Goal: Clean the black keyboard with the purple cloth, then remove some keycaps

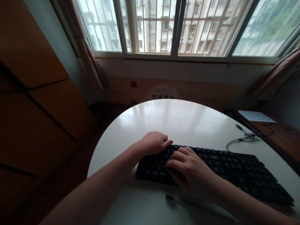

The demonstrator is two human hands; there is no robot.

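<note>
Black keyboard [225, 170] | long axis: rightward, slanting nearer | left hand [153, 143], right hand [187, 165]: grip, cannot tell

Keyboard [225, 165] is showing black under right hand [186, 164], purple bit [168, 160] peeking out at its fingertips. Bench [161, 118] around both hands is gleaming white. Cabinet [56, 103] left of left hand [153, 143] is reading orange-brown, dark lines crossing it.

We are seeing home room, seemingly: curtain [87, 51] hanging beside barred window [174, 34], wooden cabinet [23, 131] standing left, apartment block [152, 37] showing outside.
</note>
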